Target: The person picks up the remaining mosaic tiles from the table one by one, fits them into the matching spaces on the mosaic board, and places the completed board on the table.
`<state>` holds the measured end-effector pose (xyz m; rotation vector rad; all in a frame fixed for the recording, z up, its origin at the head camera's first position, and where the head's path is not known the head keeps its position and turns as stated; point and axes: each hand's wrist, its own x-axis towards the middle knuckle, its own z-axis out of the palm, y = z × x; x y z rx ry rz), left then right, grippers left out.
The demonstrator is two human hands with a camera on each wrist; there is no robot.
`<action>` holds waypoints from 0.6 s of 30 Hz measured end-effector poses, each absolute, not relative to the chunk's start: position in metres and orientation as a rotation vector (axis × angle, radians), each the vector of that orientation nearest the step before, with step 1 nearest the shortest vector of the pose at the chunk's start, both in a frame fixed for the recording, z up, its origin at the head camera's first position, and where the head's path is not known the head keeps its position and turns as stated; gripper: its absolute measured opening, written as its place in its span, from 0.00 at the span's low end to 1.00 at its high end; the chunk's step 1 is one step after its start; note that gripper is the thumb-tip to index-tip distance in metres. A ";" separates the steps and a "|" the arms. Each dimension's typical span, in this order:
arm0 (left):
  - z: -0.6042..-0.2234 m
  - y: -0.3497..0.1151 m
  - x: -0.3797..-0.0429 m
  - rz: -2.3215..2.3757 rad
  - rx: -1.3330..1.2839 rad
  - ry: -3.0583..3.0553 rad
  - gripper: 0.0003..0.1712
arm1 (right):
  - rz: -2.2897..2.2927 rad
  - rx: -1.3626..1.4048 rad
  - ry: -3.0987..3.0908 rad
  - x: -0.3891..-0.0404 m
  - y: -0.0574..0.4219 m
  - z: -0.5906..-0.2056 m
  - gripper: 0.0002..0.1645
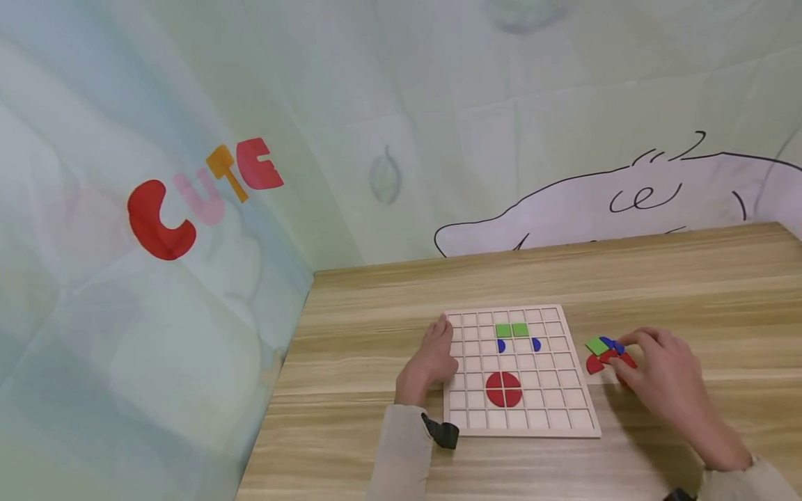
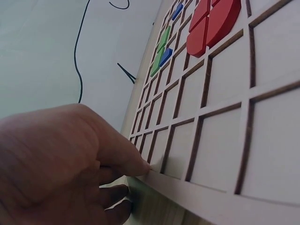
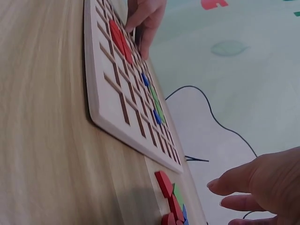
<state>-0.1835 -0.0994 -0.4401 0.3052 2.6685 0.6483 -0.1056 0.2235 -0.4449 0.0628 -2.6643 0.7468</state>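
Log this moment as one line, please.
left hand: touches grid board at left edge; right hand: at loose pieces beside board; board: red circle, two green squares, two blue semicircles

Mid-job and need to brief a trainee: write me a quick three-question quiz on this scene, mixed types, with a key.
1. Multiple choice: on the grid board, what shape do the four red quarter-circles form together?
A) a straight row
B) a circle
C) a triangle

2. Short answer: which of the person's two hands is at the cluster of loose pieces?

3. True or false: the two green squares on the board sit in neighbouring cells.

Key:
1. B
2. The right hand; the left hand is at the board's left edge in the head view.
3. True
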 end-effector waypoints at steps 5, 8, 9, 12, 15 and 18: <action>-0.440 -0.099 -0.183 0.649 0.305 2.664 0.43 | 0.760 -0.001 -2.756 -0.113 0.230 -0.448 0.20; -0.440 -0.100 -0.183 0.655 0.309 2.662 0.43 | 0.761 -0.033 -2.800 -0.117 0.232 -0.451 0.19; -0.439 -0.099 -0.183 0.656 0.309 2.660 0.43 | 0.763 -0.038 -2.808 -0.118 0.233 -0.452 0.19; -0.440 -0.100 -0.183 0.659 0.310 2.661 0.43 | 0.767 -0.041 -2.821 -0.122 0.235 -0.455 0.18; -0.440 -0.099 -0.183 0.654 0.310 2.661 0.44 | 0.777 -0.031 -2.823 -0.126 0.238 -0.459 0.16; -0.440 -0.099 -0.183 0.654 0.311 2.663 0.43 | 0.780 -0.030 -2.836 -0.130 0.240 -0.462 0.14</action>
